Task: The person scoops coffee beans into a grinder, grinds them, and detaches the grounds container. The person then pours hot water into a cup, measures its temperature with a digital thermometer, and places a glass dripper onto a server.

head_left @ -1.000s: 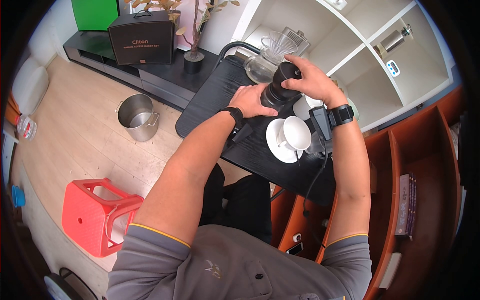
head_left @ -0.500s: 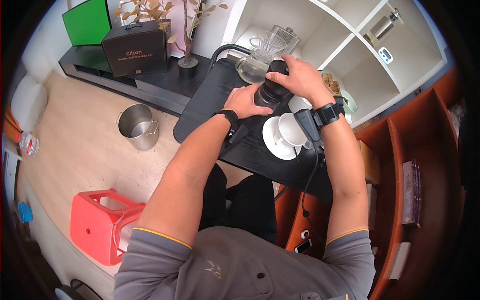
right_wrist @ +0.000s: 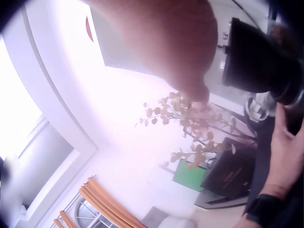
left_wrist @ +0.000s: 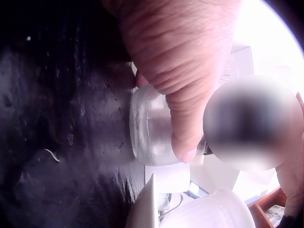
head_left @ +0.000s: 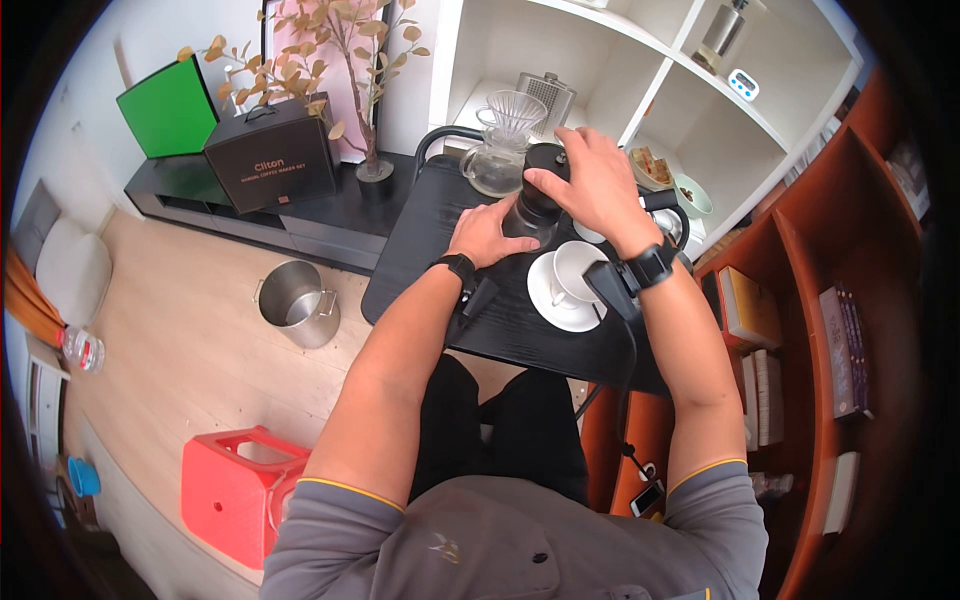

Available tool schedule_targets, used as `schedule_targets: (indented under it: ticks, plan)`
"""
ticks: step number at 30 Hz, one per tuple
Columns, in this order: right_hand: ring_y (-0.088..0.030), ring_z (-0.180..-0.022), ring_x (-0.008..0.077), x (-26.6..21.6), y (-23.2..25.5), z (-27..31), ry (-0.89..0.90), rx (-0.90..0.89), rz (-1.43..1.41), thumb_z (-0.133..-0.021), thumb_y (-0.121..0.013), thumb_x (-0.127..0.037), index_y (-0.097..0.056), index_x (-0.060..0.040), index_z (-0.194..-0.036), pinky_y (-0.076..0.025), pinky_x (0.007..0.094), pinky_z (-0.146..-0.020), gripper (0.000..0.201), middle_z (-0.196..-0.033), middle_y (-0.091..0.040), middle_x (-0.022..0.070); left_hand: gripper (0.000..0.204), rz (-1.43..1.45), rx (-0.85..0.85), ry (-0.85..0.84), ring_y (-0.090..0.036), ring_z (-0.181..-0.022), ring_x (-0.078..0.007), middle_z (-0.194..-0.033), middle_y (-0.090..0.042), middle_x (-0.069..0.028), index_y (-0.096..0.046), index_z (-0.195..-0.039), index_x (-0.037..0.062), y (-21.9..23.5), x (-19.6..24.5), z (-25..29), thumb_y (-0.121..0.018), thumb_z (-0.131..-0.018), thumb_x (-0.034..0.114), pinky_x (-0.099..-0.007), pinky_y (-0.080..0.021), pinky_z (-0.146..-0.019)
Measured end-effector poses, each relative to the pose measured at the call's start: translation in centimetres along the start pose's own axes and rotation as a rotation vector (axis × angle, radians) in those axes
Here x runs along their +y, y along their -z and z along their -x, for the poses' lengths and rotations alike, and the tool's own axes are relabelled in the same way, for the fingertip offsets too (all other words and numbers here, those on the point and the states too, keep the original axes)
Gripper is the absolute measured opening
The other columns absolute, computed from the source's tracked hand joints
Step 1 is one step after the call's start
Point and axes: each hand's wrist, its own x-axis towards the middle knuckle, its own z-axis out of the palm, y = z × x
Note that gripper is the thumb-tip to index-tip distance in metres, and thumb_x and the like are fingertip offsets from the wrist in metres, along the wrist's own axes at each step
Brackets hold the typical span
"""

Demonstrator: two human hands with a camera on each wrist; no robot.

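A manual coffee grinder point(head_left: 541, 200) stands on the black table point(head_left: 420, 260), with a dark wide top and a clear lower jar point(left_wrist: 152, 130). My left hand point(head_left: 482, 235) grips that jar, its thumb lying across the glass in the left wrist view. Over the grinder's top is my right hand point(head_left: 592, 185), its thumb overlapping the near side in the head view. The right wrist view shows a small gap between this hand point(right_wrist: 175, 42) and the grinder top point(right_wrist: 251, 57), where a short stud sticks out. The right fingertips are hidden, so I cannot tell whether they hold anything.
A glass server point(head_left: 490, 172) with a ribbed dripper point(head_left: 515, 115) stands behind the grinder. A white cup point(head_left: 577, 268) sits on a saucer point(head_left: 562, 314) close to my right wrist. A steel pot point(head_left: 300, 305) and a red stool point(head_left: 225, 500) are on the floor at left.
The head view has shifted, bringing the table lower in the frame. My right thumb has moved left across the grinder's top. My left hand keeps its grip on the jar.
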Motion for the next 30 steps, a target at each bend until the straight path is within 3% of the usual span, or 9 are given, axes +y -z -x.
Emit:
schedule_targets:
  ticks: [3, 8, 15, 18, 22, 24, 26, 29, 30]
  plan:
    - [-0.06, -0.11, 0.0387, 0.9, 1.9, 2.5, 0.14, 0.258, -0.141, -0.086, -0.075, -0.04, -0.064, -0.001, -0.127, -0.047, 0.0476, -0.096, 0.058, -0.117, -0.065, 0.0192, 0.096, 0.005, -0.018, -0.009, -0.065, -0.116, -0.0361, -0.12, -0.071, -0.0183, -0.054, -0.143, 0.0104, 0.1, 0.2, -0.1, -0.078, -0.07, 0.066, -0.047, -0.045, -0.104]
    - [-0.06, -0.113, 0.0357, 2.1, 4.6, 8.8, 0.063, 0.403, -0.331, -0.084, -0.078, -0.02, -0.065, -0.0005, -0.12, -0.047, 0.0419, -0.099, 0.043, -0.119, -0.065, 0.0177, 0.1, -0.02, 0.027, -0.035, -0.063, -0.115, -0.0352, -0.122, -0.07, -0.0163, -0.049, -0.15, 0.0132, -1.2, -1.1, -0.3, -0.076, -0.073, 0.07, -0.0453, -0.043, -0.104]
    - [-0.061, -0.094, 0.0173, 4.0, 1.4, 21.0, -0.367, 0.539, -0.699, -0.089, -0.07, -0.009, -0.067, 0.0015, -0.111, -0.048, 0.0296, -0.087, 0.024, -0.106, -0.065, 0.0087, 0.094, -0.023, 0.037, -0.046, -0.064, -0.114, -0.0312, -0.123, -0.071, -0.012, -0.052, -0.149, 0.0129, -1.7, -1.5, -0.5, -0.077, -0.075, 0.066, -0.0435, -0.043, -0.103]
    - [-0.058, -0.086, 0.0102, 4.1, -0.9, 24.7, -0.523, 0.56, -0.88, -0.093, -0.065, -0.003, -0.067, 0.0025, -0.106, -0.047, 0.0239, -0.079, 0.014, -0.099, -0.063, 0.0046, 0.092, -0.002, 0.026, -0.026, -0.067, -0.117, -0.0292, -0.123, -0.071, -0.0146, -0.053, -0.148, 0.014, -1.3, -1.0, -0.4, -0.083, -0.073, 0.059, -0.041, -0.05, -0.101]
    - [-0.053, -0.076, 0.0033, 4.1, -3.0, 26.4, -0.615, 0.476, -0.976, -0.095, -0.066, -0.002, -0.068, 0.0016, -0.104, -0.044, 0.0194, -0.069, 0.01, -0.087, -0.061, -0.0028, 0.087, 0.024, 0.024, 0.012, -0.067, -0.117, -0.0274, -0.123, -0.071, -0.014, -0.055, -0.145, 0.0123, -1.2, -0.7, -0.2, -0.087, -0.074, 0.05, -0.0393, -0.051, -0.101]
    - [-0.053, -0.072, 0.003, 4.3, -4.0, 26.3, -0.619, 0.498, -0.951, -0.094, -0.067, -0.003, -0.069, 0.0016, -0.103, -0.044, 0.0199, -0.066, 0.01, -0.082, -0.062, -0.0038, 0.086, 0.129, 0.069, 0.007, -0.069, -0.105, -0.0248, -0.115, -0.073, -0.0109, -0.057, -0.143, 0.0133, -1.5, -1.2, -0.2, -0.087, -0.071, 0.051, -0.0388, -0.051, -0.097]
    - [-0.053, -0.071, 0.0027, 4.5, -5.2, 26.4, -0.663, 0.453, -0.979, -0.094, -0.067, -0.004, -0.07, 0.0015, -0.102, -0.044, 0.02, -0.065, 0.01, -0.081, -0.063, -0.0038, 0.074, 0.162, 0.091, -0.022, -0.069, -0.101, -0.0211, -0.116, -0.072, -0.0108, -0.06, -0.138, 0.0096, -2.2, -2.5, -0.3, -0.086, -0.077, 0.042, -0.0358, -0.053, -0.094]
    - [-0.055, -0.069, 0.0036, 4.6, -6.6, 26.9, -0.687, 0.456, -0.988, -0.093, -0.066, -0.004, -0.07, 0.0021, -0.099, -0.045, 0.0215, -0.063, 0.01, -0.078, -0.064, -0.0019, 0.04, 0.573, 0.263, 0.001, -0.066, -0.096, -0.0165, -0.12, -0.068, -0.011, -0.063, -0.126, 0.0011, -2.0, -3.3, -0.5, -0.072, -0.093, 0.021, -0.0312, -0.052, -0.09]
    - [-0.056, -0.068, 0.004, 4.6, -6.7, 27.0, -0.702, 0.442, -0.988, -0.093, -0.065, -0.005, -0.07, 0.0023, -0.099, -0.045, 0.0221, -0.063, 0.011, -0.077, -0.065, -0.001, 0.036, 0.591, 0.354, 0.032, -0.066, -0.092, -0.0172, -0.112, -0.068, -0.0104, -0.062, -0.125, 0.0001, -2.3, -5.2, -1.0, -0.069, -0.095, 0.019, -0.0317, -0.053, -0.087]
